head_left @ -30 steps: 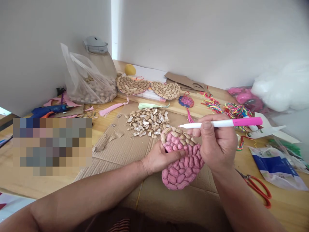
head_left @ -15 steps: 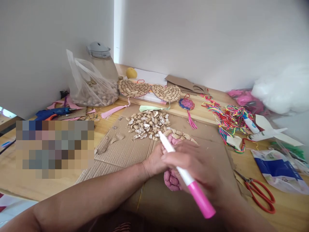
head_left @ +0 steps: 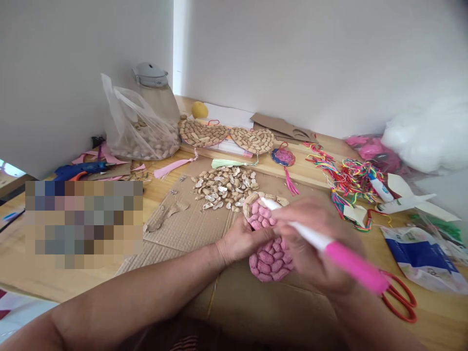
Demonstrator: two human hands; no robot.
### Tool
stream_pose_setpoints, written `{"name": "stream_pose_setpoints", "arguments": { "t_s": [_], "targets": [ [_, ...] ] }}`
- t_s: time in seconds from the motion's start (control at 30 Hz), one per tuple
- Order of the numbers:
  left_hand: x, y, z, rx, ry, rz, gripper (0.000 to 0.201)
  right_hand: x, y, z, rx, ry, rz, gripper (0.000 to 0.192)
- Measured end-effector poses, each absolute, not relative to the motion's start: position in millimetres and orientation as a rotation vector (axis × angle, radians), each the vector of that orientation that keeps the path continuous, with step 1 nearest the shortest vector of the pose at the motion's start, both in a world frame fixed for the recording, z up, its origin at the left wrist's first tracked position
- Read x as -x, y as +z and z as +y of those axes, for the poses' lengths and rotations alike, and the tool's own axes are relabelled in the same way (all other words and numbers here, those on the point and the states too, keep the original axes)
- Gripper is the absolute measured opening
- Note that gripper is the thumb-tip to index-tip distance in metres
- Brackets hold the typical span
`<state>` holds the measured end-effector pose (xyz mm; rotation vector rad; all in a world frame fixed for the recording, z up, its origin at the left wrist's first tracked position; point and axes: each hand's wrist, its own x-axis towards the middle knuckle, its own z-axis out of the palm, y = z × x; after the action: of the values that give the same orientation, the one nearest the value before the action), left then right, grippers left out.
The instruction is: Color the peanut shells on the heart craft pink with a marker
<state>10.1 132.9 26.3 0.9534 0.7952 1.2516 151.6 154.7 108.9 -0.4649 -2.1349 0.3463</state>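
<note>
My left hand (head_left: 239, 241) grips the left edge of a heart-shaped piece covered with peanut shells (head_left: 268, 256), most of them coloured pink, a few at the top bare. My right hand (head_left: 314, 246) holds a white marker with a pink cap end (head_left: 325, 246); its tip rests on the shells near the top of the piece. The right hand hides the piece's right half. Both rest on a sheet of brown cardboard (head_left: 183, 229) on the wooden table.
A pile of loose peanut shells (head_left: 224, 186) lies just behind the piece. Farther back are two uncoloured shell hearts (head_left: 226, 135), a plastic bag of peanuts (head_left: 141, 134) and a blue glue gun (head_left: 78, 169). Coloured threads (head_left: 343, 178) and red scissors (head_left: 400, 297) lie to the right.
My right hand turned the marker from level above the piece to slanting down, and the tip has come onto the upper shells. My left hand stays on the piece.
</note>
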Motion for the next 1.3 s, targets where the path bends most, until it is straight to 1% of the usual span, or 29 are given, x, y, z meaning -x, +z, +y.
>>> {"name": "stream_pose_setpoints", "arguments": {
  "t_s": [0.07,0.17,0.23,0.4,0.6,0.93,1.13,1.3],
  "targets": [
    [-11,30,132,-0.919,1.235,0.737,0.048,-159,116,161,0.704,0.356,-1.949,0.013],
    [-11,30,131,-0.913,1.210,0.671,0.046,-165,119,169,0.843,0.516,-1.831,0.018],
    [-11,29,130,-0.922,1.202,0.669,0.045,-166,117,172,0.858,0.595,-1.843,0.022],
    [-11,28,130,-0.905,1.189,0.706,0.049,-164,109,173,0.889,0.625,-1.930,0.023],
    [-11,28,129,-0.939,1.177,0.753,0.041,-161,105,172,0.821,0.804,-1.913,0.019],
    [-12,29,129,-0.883,1.160,0.763,0.038,-162,104,176,0.795,0.850,-1.986,0.018],
    [-12,30,130,-0.856,1.169,0.755,0.047,-161,103,179,0.788,0.764,-1.973,0.019],
    [-12,29,130,-0.850,1.137,0.752,0.042,-160,105,180,0.789,0.763,-1.996,0.019]
  ]
}}
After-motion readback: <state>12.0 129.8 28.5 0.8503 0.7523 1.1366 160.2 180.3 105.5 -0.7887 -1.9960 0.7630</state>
